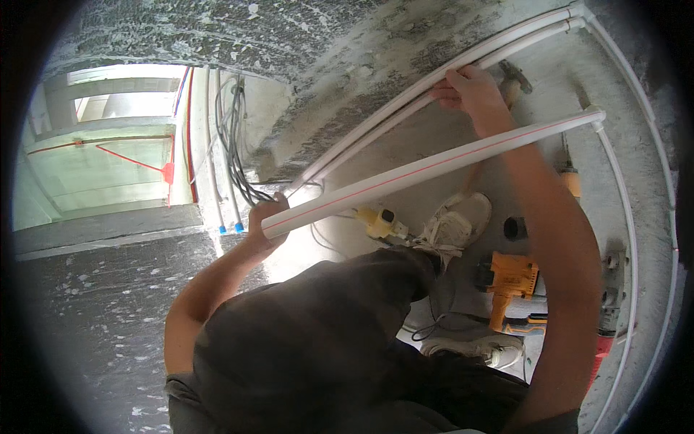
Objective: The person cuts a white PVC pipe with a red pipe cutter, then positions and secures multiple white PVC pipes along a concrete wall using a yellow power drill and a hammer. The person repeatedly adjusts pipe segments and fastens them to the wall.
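My left hand (264,226) is closed around the open end of a white plastic pipe with a red stripe (426,168). From there the pipe slants up to the right, to a white elbow (595,116). It crosses above my right forearm. My right hand (473,94) reaches beyond it, fingers curled against the lower of two white pipes (390,124) running along the foot of the wall. The fingertips are partly hidden behind that pipe. The left fingertips lie close to the near ends of these wall pipes.
By my shoes lie an orange power tool (512,278), a yellow plug connector (381,223) and a short dark tube (515,228). A hammer (515,81) rests past my right hand. Black cables (233,145) hang beside a window at left; more white pipe (627,210) curves along the right.
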`<state>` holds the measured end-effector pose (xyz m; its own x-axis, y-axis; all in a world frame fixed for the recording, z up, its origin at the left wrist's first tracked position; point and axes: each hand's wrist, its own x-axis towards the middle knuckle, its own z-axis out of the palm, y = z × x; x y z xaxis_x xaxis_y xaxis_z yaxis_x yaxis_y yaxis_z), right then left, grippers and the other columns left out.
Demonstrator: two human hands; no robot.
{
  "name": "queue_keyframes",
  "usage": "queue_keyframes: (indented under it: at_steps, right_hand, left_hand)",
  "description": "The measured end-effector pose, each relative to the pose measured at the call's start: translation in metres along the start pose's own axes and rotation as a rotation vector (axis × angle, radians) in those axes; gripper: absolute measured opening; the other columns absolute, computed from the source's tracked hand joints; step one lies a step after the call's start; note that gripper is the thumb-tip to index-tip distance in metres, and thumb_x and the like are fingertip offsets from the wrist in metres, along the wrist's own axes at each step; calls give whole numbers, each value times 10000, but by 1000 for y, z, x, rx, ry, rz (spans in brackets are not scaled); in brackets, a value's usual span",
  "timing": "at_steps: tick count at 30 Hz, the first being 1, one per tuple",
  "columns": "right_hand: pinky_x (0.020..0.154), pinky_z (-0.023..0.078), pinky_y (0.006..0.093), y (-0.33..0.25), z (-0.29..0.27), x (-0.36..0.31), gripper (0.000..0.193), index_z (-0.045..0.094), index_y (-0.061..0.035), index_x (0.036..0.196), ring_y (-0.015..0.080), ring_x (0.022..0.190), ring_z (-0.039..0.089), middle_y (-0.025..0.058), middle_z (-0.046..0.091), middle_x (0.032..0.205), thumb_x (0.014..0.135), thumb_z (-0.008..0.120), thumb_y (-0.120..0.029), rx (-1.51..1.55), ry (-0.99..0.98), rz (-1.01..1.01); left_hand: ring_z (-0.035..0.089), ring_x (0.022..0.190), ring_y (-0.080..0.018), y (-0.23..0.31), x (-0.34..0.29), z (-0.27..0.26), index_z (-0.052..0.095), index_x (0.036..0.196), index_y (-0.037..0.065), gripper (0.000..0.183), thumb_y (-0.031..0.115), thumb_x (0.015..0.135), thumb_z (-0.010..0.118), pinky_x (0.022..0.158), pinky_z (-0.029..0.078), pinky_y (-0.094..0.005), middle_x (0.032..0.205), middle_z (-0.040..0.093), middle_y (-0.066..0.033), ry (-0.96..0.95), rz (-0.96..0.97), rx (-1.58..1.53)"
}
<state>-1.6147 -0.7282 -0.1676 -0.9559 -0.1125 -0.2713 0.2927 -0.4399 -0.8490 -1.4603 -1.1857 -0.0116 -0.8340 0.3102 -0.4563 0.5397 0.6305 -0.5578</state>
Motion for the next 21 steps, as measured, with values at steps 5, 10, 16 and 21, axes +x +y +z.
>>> queue_keyframes:
  at_steps: [5, 10, 16, 21]
  right_hand:
    - [884, 585, 354, -4, 3, -8, 334, 614, 9, 1225, 214, 1051, 695, 117, 688, 1163, 1100, 533, -289, 11, -20, 8]
    - [903, 568, 375, -4, -11, -2, 320, 578, -30, 1236, 201, 1037, 677, 83, 658, 1146, 1097, 531, -315, 24, -17, 13]
    - [1041, 466, 409, -2, 10, -13, 360, 515, -134, 1356, 187, 1176, 628, 33, 634, 1210, 1094, 532, -381, 107, -70, 90]
    - [1029, 458, 408, 0, 10, -16, 394, 493, -130, 1428, 164, 1171, 614, 32, 610, 1289, 1095, 529, -339, 133, -71, 30]
  left_hand:
    - [729, 738, -341, -3, -16, 23, 528, 1333, -147, 490, 225, 1015, 518, 644, 583, -471, 741, 714, -128, -214, -161, -120]
    - [692, 683, -334, 8, 5, 18, 701, 945, -7, 233, 132, 1023, 530, 618, 553, -440, 669, 667, -132, 182, -24, -274]
    - [683, 827, -252, 46, 35, -19, 634, 950, 19, 197, 135, 795, 670, 691, 519, -382, 1058, 674, -157, 319, 203, 26]
    - [661, 973, -328, 32, 20, -43, 618, 1080, 2, 304, 110, 798, 661, 851, 515, -454, 1155, 642, -208, 299, -135, -241]
